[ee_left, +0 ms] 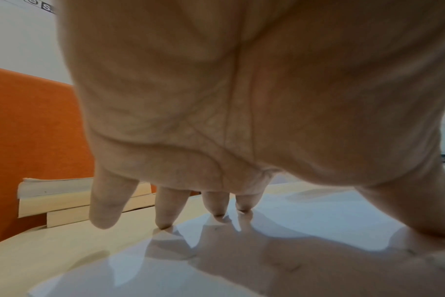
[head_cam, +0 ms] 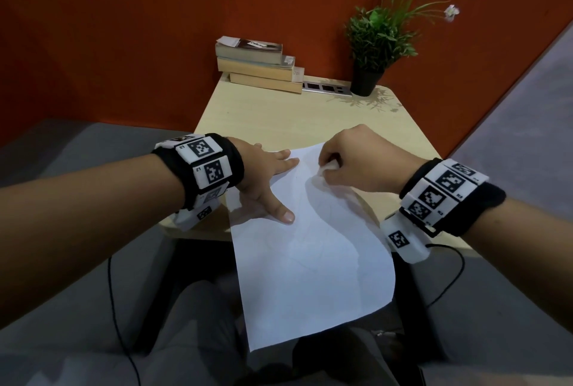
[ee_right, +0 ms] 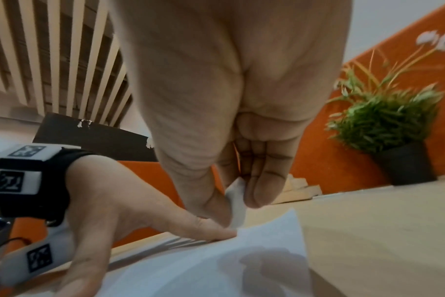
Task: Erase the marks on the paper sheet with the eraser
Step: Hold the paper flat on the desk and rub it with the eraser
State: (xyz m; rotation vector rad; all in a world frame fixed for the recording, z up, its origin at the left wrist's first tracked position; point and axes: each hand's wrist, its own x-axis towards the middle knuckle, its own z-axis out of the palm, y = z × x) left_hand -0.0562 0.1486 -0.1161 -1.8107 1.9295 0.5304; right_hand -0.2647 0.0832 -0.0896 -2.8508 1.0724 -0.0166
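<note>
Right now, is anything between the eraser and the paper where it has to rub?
Nothing visible. The right hand pinches the eraser just above the paper sheet; the left hand presses the sheet off to the side.

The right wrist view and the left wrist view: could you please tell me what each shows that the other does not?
Only the right wrist view shows the right hand pinching the white eraser just above the paper sheet, plus the potted plant. Only the left wrist view shows the left hand from the palm side, with straight fingertips pressing the sheet flat. Both show the paper, the table, the stacked books and the orange wall.
</note>
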